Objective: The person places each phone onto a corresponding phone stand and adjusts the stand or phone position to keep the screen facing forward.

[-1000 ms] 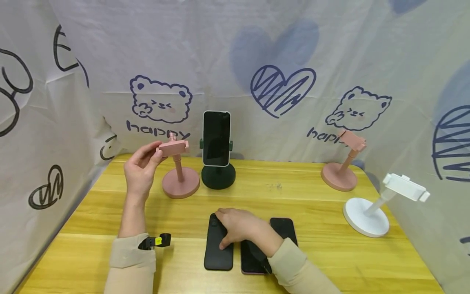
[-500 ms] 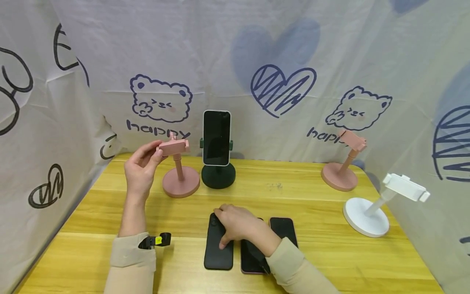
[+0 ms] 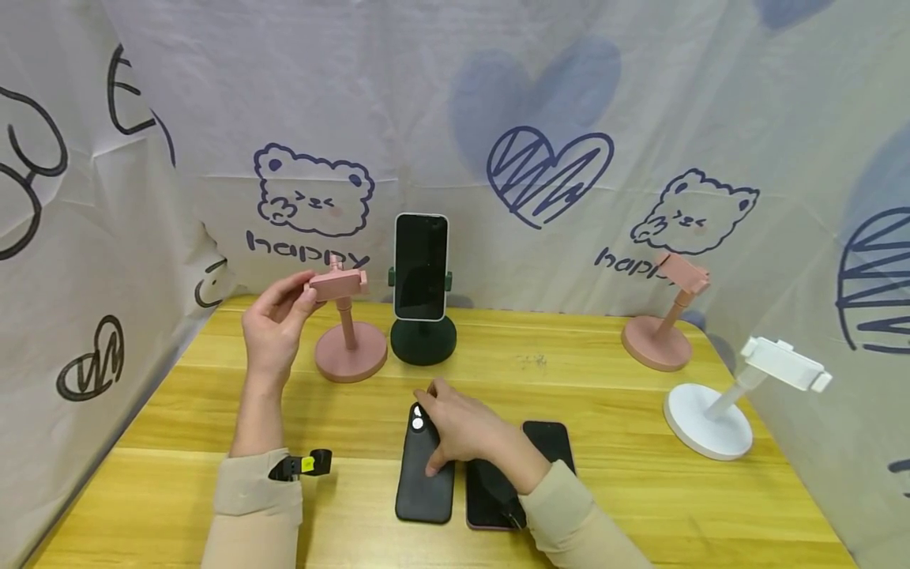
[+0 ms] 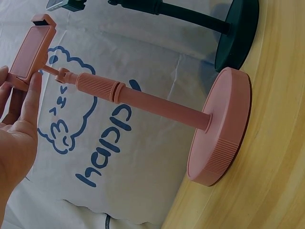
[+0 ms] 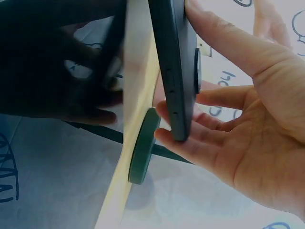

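My left hand [image 3: 276,324] pinches the left end of the clamp on a pink phone stand [image 3: 346,324]. In the left wrist view, its thumb and fingers meet at the clamp [image 4: 32,52], and the round base stands on the table. Over the near middle of the table, my right hand [image 3: 465,427] holds a black smartphone [image 3: 423,494], fingers at its far end and thumb on its upper face. That far end is tilted up off the table, as the right wrist view shows, with fingertips [image 5: 164,135] curled under the phone [image 5: 172,71].
A dark green stand [image 3: 423,341] bearing a white-edged phone [image 3: 420,267] is just right of the pink one. Another dark phone [image 3: 550,442] lies beside a phone partly under my right forearm. At the right are a second pink stand [image 3: 657,341] and a white stand [image 3: 709,420].
My right hand has raised the far end of the black smartphone from the table, and its camera lenses now catch the light. The left hand stays at the pink stand's clamp.
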Tool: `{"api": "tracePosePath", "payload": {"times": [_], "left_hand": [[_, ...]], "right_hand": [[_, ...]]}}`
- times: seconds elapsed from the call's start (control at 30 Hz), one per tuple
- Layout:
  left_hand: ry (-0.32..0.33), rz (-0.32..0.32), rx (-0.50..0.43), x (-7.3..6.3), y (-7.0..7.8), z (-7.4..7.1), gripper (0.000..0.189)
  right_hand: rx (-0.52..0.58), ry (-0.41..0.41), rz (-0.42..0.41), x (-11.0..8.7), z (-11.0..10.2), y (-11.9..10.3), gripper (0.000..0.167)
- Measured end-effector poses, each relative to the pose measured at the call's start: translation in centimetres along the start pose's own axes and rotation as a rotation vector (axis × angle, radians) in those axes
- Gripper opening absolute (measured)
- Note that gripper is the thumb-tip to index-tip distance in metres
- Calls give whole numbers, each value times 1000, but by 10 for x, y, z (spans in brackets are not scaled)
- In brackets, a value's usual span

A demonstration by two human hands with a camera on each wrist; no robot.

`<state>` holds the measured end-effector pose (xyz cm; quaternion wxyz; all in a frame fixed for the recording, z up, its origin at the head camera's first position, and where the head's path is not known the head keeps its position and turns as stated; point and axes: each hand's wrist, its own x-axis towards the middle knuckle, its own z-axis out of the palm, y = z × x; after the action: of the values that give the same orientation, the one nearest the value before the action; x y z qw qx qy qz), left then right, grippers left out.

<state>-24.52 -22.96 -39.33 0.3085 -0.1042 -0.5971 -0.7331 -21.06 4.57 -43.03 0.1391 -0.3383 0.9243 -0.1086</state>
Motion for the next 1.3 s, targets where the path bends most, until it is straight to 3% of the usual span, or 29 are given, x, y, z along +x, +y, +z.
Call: {"api": "tracePosePath", "payload": {"times": [0.17, 0.4, 0.67, 0.9, 1.1, 1.3], "left_hand": [[-3, -9, 17, 0, 1, 0, 33], [-5, -9, 20, -1, 0, -1, 33], [-3, 1, 2, -1, -1, -2, 33], [-5, 4, 5, -1, -1, -2, 33], [0, 3, 19, -1, 1, 0, 32], [15, 25, 105, 0, 3, 3, 29]], "right_hand": [[113, 33, 7, -4, -7, 4, 100], [273, 97, -65, -14, -13, 12, 62], [362, 109, -150, -21, -20, 18, 55], [535, 86, -213, -24, -21, 25, 46], [626, 221, -239, -25, -25, 32, 46], [737, 402, -180, -28, -32, 34, 47]]}}
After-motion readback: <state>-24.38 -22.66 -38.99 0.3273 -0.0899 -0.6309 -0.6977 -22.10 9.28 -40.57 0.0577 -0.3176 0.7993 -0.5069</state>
